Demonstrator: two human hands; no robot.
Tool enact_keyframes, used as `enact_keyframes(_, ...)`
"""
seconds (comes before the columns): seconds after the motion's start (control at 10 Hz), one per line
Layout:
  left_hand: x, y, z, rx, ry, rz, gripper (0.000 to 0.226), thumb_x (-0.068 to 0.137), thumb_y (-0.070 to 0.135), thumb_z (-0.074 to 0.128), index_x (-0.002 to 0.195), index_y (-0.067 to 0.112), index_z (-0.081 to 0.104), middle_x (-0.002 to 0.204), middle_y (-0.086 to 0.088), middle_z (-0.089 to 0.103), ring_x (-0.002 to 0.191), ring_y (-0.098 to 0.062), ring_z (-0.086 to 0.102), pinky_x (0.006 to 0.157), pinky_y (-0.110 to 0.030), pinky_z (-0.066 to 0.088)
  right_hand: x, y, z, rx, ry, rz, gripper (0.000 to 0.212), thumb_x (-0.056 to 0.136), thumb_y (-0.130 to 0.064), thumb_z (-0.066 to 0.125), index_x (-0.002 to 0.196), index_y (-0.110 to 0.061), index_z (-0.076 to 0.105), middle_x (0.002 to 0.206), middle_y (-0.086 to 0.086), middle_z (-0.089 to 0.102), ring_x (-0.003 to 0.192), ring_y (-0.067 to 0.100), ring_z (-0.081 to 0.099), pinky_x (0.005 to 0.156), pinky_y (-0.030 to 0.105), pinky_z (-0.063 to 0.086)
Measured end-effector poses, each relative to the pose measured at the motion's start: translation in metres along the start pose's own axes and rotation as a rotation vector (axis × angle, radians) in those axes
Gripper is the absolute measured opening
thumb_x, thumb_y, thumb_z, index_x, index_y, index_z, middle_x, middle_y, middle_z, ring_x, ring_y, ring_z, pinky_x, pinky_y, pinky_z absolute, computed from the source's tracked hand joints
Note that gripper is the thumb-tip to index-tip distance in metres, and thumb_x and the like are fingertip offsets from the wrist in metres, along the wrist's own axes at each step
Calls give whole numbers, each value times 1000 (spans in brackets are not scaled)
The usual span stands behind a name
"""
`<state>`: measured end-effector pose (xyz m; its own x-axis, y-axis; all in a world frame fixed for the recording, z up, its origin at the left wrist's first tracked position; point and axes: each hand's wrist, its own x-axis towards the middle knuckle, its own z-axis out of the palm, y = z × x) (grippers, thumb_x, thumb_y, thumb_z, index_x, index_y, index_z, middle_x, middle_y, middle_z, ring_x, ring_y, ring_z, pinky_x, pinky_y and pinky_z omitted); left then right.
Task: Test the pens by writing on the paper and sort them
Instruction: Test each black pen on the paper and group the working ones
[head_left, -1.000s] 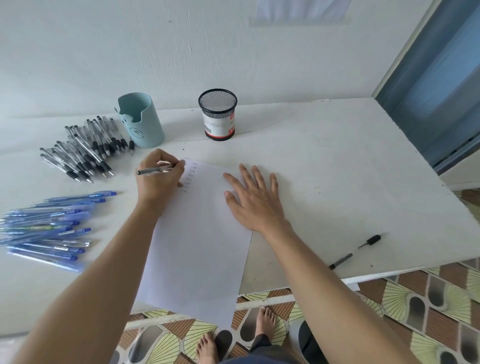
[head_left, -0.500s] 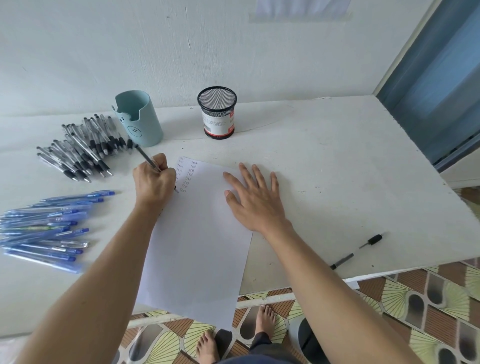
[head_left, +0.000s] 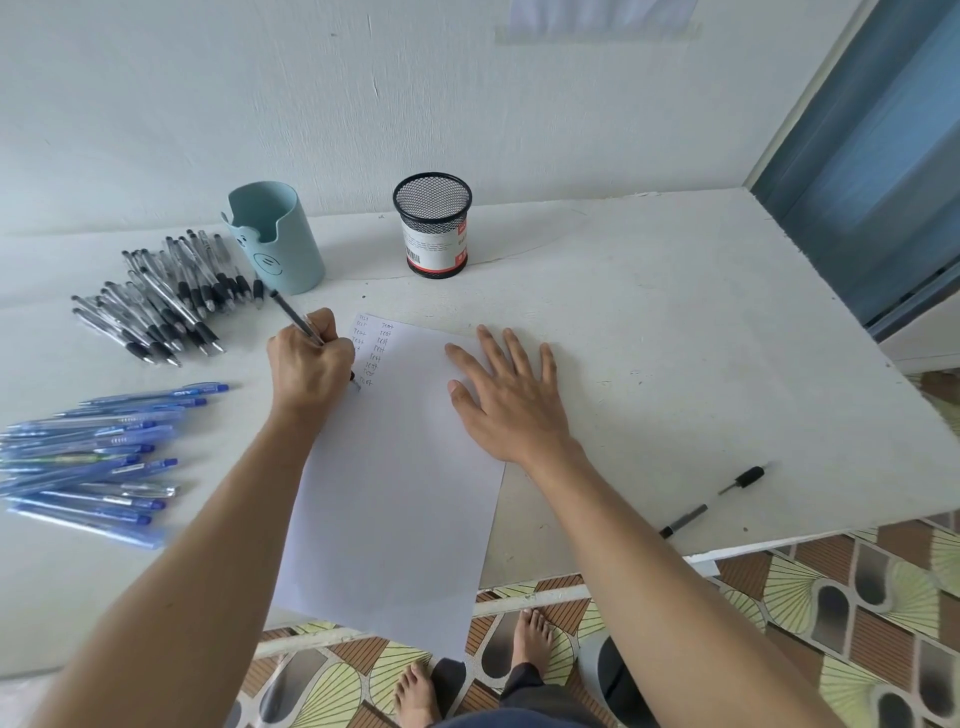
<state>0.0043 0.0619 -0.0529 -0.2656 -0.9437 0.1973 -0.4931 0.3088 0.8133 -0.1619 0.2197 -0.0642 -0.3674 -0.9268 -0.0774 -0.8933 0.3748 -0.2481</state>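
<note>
A white sheet of paper lies on the white table, its near edge hanging past the table's front. Small handwritten words fill its top left corner. My left hand grips a black pen with the tip down on the paper, just below the written words. My right hand lies flat with fingers spread on the paper's right edge. A pile of black pens sits at the far left. A pile of blue pens lies nearer, at the left edge.
A light blue pen cup and a black mesh pen cup stand at the back, near the wall. A single black pen lies by the table's front right edge. Tiled floor and bare feet show below.
My left hand turned the pen from lying sideways in its grip to an upright writing hold and lowered the tip onto the paper. The right hand stayed flat.
</note>
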Motion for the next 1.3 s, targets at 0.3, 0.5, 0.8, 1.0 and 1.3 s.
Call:
enact_keyframes(0.3, -2, 3, 0, -23, -21, 6, 34, 63, -7, 53, 58, 11, 25, 57, -1, 21, 48, -12, 24, 47, -29, 26, -1, -1, -1, 5, -3, 3, 53, 103, -53, 19, 155, -46, 13, 168, -8, -2, 154, 20, -5, 120, 56, -11)
enact_keyframes(0.5, -3, 1, 1, -25, -32, 22, 30, 64, -4, 53, 60, 10, 27, 55, 4, 22, 52, -13, 21, 45, -29, 22, 0, -1, -1, 2, -2, 3, 53, 103, -53, 19, 155, -46, 13, 168, -7, -2, 154, 21, -5, 119, 56, -12)
enact_keyframes(0.8, -5, 6, 1, -80, -60, -3, 34, 64, -5, 54, 57, 15, 27, 55, 0, 24, 41, -8, 31, 40, -23, 22, 0, 0, 0, -4, -2, 2, 53, 103, -54, 19, 155, -46, 12, 168, -7, -2, 154, 21, -5, 119, 56, -12)
enact_keyframes(1.0, 4, 1, -4, -331, -18, -139, 18, 71, 4, 58, 67, 17, 46, 54, -5, 45, 45, -19, 43, 48, -26, 32, 1, -1, 0, 26, 8, 14, 52, 101, -55, 21, 153, -48, 16, 167, -10, 0, 154, 19, -4, 120, 55, -10)
enact_keyframes(1.3, 2, -2, -12, -424, 82, -75, 30, 107, 40, 42, 103, 16, 60, 41, 3, 43, 35, -16, 37, 40, -25, 29, 2, -1, 0, 29, 2, 20, 52, 101, -55, 21, 152, -49, 15, 167, -10, -1, 154, 18, -5, 120, 54, -11)
